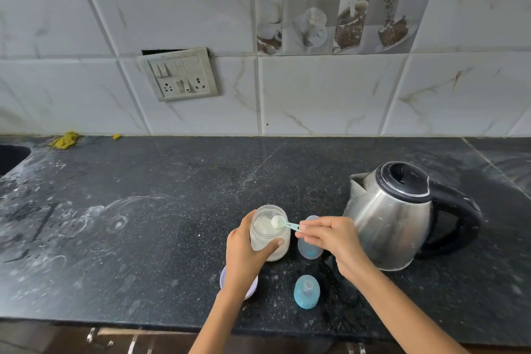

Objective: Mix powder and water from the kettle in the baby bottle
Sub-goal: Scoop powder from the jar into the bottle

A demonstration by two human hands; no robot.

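A clear jar of white powder [270,241] stands open on the black counter, and my left hand [244,253] grips its side. My right hand [330,238] pinches the handle of a small pale green scoop [283,223], whose bowl holds powder above the jar's mouth. The clear baby bottle [309,250] stands just right of the jar, partly hidden behind my right hand. Its blue cap with the teat [306,292] lies in front on the counter. The steel kettle [402,218] with a black handle sits to the right, spout facing left.
A lilac lid [225,279] lies under my left wrist near the counter's front edge [115,322]. The sink [11,158] is at the far left, with a yellow scrubber [65,140] by the wall. A switch and socket plate [179,75] hangs on the tiles.
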